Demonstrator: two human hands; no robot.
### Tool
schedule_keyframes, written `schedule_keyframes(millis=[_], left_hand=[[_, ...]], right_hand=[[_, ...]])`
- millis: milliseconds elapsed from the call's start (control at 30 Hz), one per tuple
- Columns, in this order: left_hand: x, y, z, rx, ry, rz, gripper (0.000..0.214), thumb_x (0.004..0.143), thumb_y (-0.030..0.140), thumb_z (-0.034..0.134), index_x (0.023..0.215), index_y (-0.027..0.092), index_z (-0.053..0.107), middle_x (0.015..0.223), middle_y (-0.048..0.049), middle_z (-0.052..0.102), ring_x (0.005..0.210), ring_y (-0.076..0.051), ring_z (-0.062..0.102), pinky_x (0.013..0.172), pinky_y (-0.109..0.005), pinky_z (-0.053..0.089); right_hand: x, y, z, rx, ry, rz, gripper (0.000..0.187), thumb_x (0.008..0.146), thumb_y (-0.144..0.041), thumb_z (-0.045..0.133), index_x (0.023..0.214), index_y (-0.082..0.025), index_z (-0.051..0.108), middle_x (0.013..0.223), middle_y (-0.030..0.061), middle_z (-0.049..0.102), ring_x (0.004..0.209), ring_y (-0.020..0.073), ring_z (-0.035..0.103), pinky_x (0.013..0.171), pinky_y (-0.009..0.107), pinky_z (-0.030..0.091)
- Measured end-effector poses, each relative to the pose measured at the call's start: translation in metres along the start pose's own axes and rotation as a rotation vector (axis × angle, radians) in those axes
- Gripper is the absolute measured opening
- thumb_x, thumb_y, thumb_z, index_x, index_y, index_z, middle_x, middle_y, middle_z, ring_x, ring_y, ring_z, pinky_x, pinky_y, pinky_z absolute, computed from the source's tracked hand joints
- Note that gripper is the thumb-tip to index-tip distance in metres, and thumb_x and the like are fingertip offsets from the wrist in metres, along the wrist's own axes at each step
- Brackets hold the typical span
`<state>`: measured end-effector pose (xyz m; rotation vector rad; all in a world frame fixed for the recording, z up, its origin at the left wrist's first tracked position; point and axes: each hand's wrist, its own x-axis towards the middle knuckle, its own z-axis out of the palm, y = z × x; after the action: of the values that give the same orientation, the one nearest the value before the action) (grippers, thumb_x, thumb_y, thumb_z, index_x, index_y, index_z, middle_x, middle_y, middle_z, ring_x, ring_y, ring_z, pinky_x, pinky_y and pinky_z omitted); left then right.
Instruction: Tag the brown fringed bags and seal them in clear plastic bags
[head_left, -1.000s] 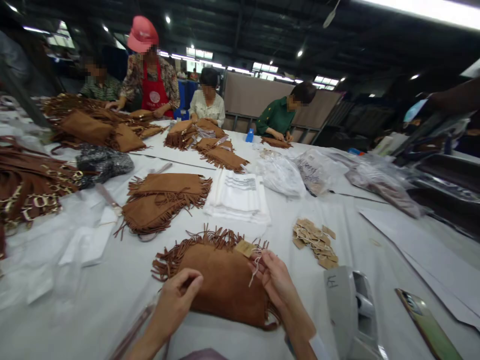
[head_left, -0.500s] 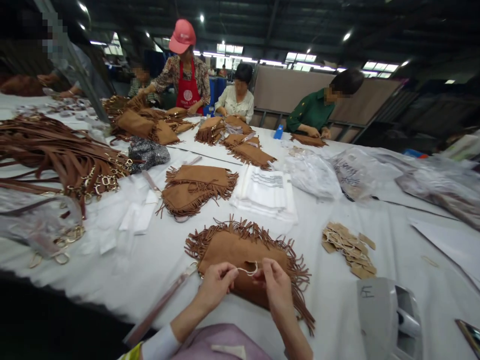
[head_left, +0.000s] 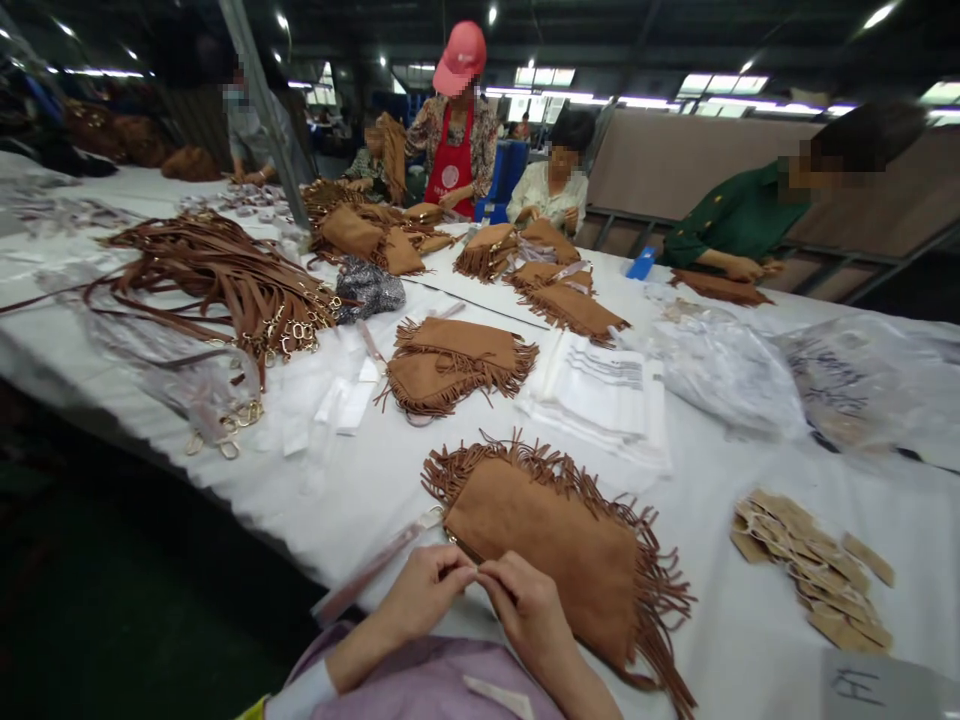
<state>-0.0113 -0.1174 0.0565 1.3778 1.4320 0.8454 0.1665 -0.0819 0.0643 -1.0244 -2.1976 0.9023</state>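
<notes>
A tan suede fringed bag (head_left: 555,540) lies flat on the white table (head_left: 390,470) right in front of me. My left hand (head_left: 427,590) and my right hand (head_left: 525,605) meet at the bag's near corner, fingertips pinched together on something small by the metal ring there. What they pinch is too small to make out; it may be a thin white string.
A heap of kraft tags with strings (head_left: 810,565) lies to the right. Folded white cloth bags (head_left: 600,395), another fringed bag (head_left: 454,365), plastic bags (head_left: 720,370) and brown straps with gold rings (head_left: 225,285) lie farther out. Several people work at the far side. The table edge drops off at left.
My view has swung left and nearer the table edge. My hands came closer together at the bag's near corner, and the white string loop seen between them no longer shows.
</notes>
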Motion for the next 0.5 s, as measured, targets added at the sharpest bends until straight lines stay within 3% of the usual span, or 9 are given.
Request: schedule_keyframes(millis=[133,233,333,500], left_hand=[[0.019,-0.025,-0.021,0.296,0.309,0.043,0.027,0.088,0.032,0.047,0.106,0.016,0.061,0.109,-0.0101,0.063,0.105,-0.024,0.054,0.094,-0.037,0.038],[0.038,-0.045,-0.028,0.414,0.278,-0.063,0.043,0.085,0.029,0.051,0.125,0.013,0.049,0.115,-0.0151,0.059,0.108,-0.027,0.052,0.093,-0.039,0.039],[0.048,-0.055,-0.028,0.409,0.180,-0.117,0.031,0.081,0.021,0.052,0.111,0.015,0.056,0.098,-0.0109,0.063,0.094,-0.024,0.058,0.084,-0.035,0.042],[0.047,-0.056,-0.027,0.303,0.185,-0.144,0.011,0.076,0.014,0.048,0.074,0.018,0.058,0.081,-0.0057,0.062,0.086,-0.021,0.057,0.082,-0.033,0.040]], right_hand=[[0.020,0.011,0.000,-0.024,0.075,0.093,0.024,0.091,-0.036,0.050,0.081,-0.023,0.068,0.074,0.0045,0.067,0.068,0.0182,0.062,0.065,0.028,0.046],[0.034,0.028,0.008,-0.018,0.135,0.192,0.027,0.090,-0.039,0.049,0.080,-0.022,0.067,0.078,0.0056,0.070,0.069,0.0199,0.063,0.065,0.029,0.046],[0.039,0.043,0.020,-0.042,0.148,0.239,0.031,0.090,-0.041,0.047,0.077,-0.021,0.068,0.075,0.0062,0.070,0.068,0.0213,0.064,0.064,0.030,0.046],[0.037,0.052,0.031,-0.046,0.136,0.225,0.032,0.090,-0.044,0.047,0.080,-0.022,0.069,0.079,0.0065,0.071,0.073,0.0217,0.065,0.066,0.030,0.046]])
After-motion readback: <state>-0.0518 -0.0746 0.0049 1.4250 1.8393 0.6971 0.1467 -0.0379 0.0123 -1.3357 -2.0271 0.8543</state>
